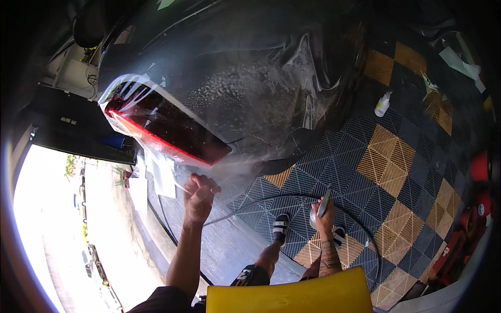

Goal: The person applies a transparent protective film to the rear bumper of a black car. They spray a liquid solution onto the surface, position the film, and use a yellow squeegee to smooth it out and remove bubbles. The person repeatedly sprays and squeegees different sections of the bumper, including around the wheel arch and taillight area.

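A dark car body (224, 62) curves across the upper middle, with a red tail light (172, 125) on its left side. Clear film (305, 62) covers the panel and light, wet with droplets in the middle and wrinkled at the right. My left hand (200, 201) is closed just below the light, pinching the film's loose lower edge. Lower right, away from the car, my right hand (324, 221) wraps around a handled tool (325, 201) with a grey-green upper part and a pale rounded body. Its exact kind is unclear.
A dark hose (365, 237) loops over the blue-grey and tan floor tiles (336, 156). On them stands or lies a white bottle (382, 104). Red equipment (459, 235) lines the right edge. A yellow curved surface (287, 292) fills the bottom middle. Bright outdoor ground lies left.
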The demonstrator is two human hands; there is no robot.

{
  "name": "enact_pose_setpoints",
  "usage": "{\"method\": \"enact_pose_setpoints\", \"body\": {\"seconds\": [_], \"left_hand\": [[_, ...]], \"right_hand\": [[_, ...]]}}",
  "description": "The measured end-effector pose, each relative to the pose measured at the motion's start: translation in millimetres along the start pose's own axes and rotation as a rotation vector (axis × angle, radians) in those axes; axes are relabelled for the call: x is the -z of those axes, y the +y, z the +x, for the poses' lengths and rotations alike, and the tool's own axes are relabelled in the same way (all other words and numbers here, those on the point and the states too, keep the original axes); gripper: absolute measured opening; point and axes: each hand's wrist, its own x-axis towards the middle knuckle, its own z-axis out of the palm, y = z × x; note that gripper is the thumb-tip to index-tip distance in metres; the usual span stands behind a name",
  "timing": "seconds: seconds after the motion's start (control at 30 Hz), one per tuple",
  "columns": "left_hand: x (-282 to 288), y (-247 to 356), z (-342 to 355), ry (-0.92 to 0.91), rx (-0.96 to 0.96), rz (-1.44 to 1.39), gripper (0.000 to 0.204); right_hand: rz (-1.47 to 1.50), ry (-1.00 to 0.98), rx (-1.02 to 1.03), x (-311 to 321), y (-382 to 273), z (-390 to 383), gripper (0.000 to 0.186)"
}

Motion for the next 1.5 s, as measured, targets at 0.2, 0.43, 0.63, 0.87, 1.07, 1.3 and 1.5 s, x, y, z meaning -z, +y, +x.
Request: {"method": "enact_pose_setpoints", "body": {"seconds": [0.2,0.43,0.63,0.87,1.07,1.3,1.5], "left_hand": [[4,-16,-28,-0.037,-0.032,0.317,0.031],[8,40,5,0.175,-0.237,0.049,0.056],[-3,66,7,0.215,-0.308,0.029,0.044],[18,72,-29,0.458,-0.023,-0.064,0.059],[-5,76,10,0.114,-0.131,0.071,0.029],[-19,74,50,-0.475,0.097,-0.87,0.035],[-33,69,78,-0.651,0.47,-1.021,0.061]], "right_hand": [[-0.359,-0.413,-0.155,83,158,1,0.048],[-0.278,-0.21,-0.922,146,326,48,0.037],[-0.487,-0.106,-0.771,176,295,41,0.054],[0.236,-0.357,-0.329,173,-102,74,0.03],[0.079,-0.394,0.223,66,-314,64,0.066],[-0.256,-0.01,0.671,-60,-394,66,0.055],[-0.253,0.078,0.774,-45,-401,71,0.019]]}}
